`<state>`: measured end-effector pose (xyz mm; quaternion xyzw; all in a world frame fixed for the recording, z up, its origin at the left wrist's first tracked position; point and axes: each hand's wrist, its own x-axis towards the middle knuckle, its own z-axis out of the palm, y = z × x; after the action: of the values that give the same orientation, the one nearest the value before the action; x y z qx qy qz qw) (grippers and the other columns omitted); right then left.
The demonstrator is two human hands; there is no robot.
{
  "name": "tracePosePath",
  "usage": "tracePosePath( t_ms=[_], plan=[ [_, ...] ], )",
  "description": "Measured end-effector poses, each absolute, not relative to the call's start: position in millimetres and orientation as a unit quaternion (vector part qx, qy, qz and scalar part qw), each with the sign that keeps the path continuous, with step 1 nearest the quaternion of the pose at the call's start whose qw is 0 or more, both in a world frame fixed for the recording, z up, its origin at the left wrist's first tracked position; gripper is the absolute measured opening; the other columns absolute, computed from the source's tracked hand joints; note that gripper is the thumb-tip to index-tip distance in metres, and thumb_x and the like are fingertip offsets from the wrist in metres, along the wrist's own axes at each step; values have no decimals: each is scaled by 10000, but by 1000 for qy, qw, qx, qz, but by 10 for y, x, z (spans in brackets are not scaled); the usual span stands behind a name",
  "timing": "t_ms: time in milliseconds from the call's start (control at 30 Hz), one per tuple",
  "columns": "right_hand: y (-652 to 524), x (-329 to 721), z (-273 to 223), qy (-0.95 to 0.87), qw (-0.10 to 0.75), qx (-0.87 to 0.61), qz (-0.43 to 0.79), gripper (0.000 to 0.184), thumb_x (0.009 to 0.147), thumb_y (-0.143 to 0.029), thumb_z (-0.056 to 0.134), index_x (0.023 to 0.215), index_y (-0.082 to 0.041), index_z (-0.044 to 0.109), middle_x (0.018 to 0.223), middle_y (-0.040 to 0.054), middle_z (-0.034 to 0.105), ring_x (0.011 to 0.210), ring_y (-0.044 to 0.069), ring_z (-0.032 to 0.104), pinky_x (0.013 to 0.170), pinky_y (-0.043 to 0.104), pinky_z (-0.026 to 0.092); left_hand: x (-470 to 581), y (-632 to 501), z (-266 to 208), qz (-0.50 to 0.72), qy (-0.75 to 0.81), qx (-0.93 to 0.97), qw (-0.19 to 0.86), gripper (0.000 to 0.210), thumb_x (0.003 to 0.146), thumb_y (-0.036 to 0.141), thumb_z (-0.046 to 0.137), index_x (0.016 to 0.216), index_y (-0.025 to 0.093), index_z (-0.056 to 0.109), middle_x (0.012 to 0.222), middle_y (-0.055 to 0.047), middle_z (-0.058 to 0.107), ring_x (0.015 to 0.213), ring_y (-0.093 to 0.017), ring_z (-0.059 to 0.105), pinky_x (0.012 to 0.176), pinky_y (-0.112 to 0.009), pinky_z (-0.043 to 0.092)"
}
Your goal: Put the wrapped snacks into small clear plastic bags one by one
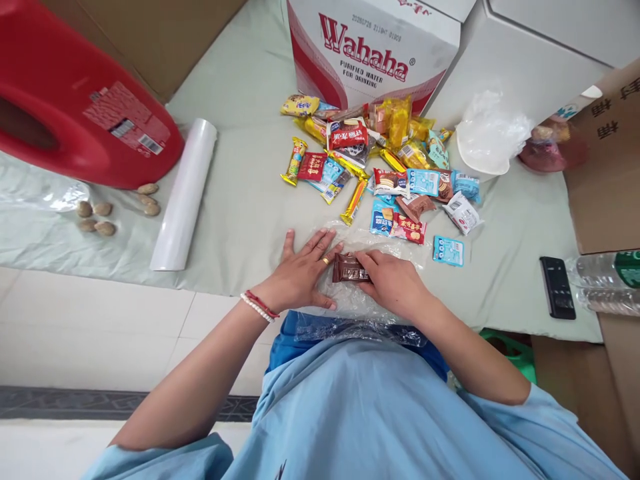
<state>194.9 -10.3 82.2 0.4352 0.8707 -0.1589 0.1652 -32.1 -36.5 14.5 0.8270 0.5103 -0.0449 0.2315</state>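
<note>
My left hand (307, 268) lies flat with its fingers spread on a sheet of clear plastic (345, 301) at the table's front edge. Beside it, my right hand (393, 280) grips the right end of a small snack in a dark brown wrapper (345, 268). The snack lies on the plastic sheet, close to my left thumb and fingers. Part of its wrapper is hidden under my right fingers. Just beyond the sheet is a pile of wrapped snacks (349, 133) in yellow, red, blue and brown packets. One blue packet (449, 251) lies apart, to the right.
A roll of plastic film (185, 197) lies left, near several brown nuts (105, 229) and a big red jug (100, 100). Behind the pile stands a Wahaha box (370, 50). At right are a white cup (477, 160), a black phone (557, 287) and a plastic bottle (605, 273).
</note>
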Motion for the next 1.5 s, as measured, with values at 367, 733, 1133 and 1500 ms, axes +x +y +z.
tracePosePath(
  t_ms=[367,733,1133,1500],
  plan=[
    [-128,2056,784,885,156,414,-148,583,997,-337,639,1541,-205,477,1453,164,604,1224,307,638,947,390,538,-312,-366,151,-59,517,825,219,1310,728,784,767,1697,253,64,1769,-179,-1,1637,-436,36,1201,-799,-95],
    [-143,2010,826,876,139,431,-165,526,994,-410,651,1459,-195,532,1401,146,637,1170,296,673,876,368,552,-314,-381,149,-53,522,822,222,1310,742,750,779,1695,228,48,1763,-201,2,1637,-435,50,1189,-816,-91],
    [-134,2010,839,870,172,438,-144,480,996,-428,635,1404,-190,552,1300,174,674,1105,306,697,850,354,536,-299,-363,163,-59,524,820,220,1315,731,735,795,1696,257,42,1765,-202,-28,1635,-443,51,1189,-817,-59],
    [-203,2254,906,882,57,433,-175,656,1021,-434,603,1588,-164,416,1608,196,464,1259,317,640,923,425,579,-532,-570,257,32,554,816,162,1051,827,581,786,1677,301,235,1772,-176,62,1632,-455,42,1231,-796,39]
  ],
)
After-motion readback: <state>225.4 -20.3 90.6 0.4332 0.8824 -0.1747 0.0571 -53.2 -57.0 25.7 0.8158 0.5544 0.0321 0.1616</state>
